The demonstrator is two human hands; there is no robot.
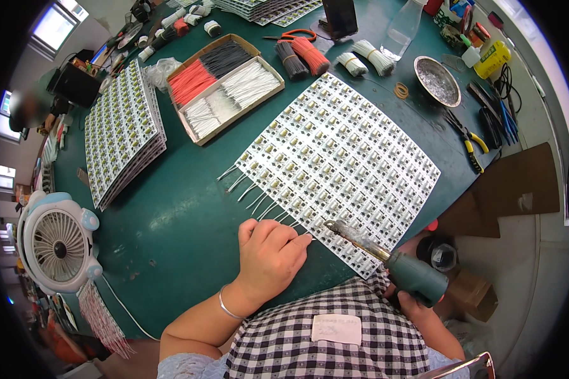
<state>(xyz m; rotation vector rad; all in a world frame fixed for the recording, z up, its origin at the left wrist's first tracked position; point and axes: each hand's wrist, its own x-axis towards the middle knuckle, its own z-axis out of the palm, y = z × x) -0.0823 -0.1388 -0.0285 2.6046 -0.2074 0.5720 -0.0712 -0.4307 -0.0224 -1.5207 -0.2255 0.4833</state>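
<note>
A white panel of small circuit boards [341,158] lies slantwise in front of me on the green table. Short white wires [257,201] stick out from its left edge. My left hand [273,254] is closed at that edge, thumb and fingertips pinching a white wire [313,238] that is mostly hidden. A soldering iron [417,276] with a thick green handle is held in my right hand [413,307], whose fingers are largely covered by the handle. The iron's tip rests at or just above the panel, right of my left fingertips; contact is unclear.
A cardboard box [199,140] holds red, black and white wires beyond the panel. Stacked panels [123,136] stand left, near a fan [60,246]. Wire bundles [310,55], a metal bowl [437,82], pliers [466,140] and a bottle [403,28] lie farther off.
</note>
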